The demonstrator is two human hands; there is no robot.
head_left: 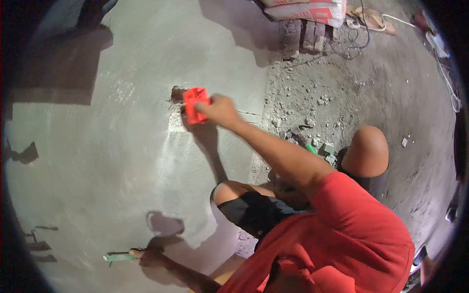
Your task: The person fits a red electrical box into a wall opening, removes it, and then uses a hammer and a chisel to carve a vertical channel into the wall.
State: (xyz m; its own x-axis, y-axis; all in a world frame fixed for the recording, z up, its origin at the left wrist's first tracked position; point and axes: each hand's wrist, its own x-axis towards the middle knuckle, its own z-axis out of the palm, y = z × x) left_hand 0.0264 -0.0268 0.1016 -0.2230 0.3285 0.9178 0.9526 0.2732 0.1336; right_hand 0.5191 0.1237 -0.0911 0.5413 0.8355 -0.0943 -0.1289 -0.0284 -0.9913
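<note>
My right hand (219, 110) grips a bright red open electrical box (196, 105), slightly blurred, in front of the grey plastered wall (137, 146). Just behind the box is a rough rectangular hole (178, 94) in the plaster, partly hidden by it. A pale chipped patch (177, 121) lies below the hole, and a thin crack runs right of my hand. At the lower left, my left hand (148, 257) is closed around a slim tool with a green part (118, 257), held close to the wall.
Rubble (322, 101) covers the floor along the wall, with a green-handled tool (311, 149) among it. Stacked bags (308, 10) stand at the top. Sandals (373, 20) and cables (364, 34) lie at the upper right. My bent knees (366, 152) are near the wall.
</note>
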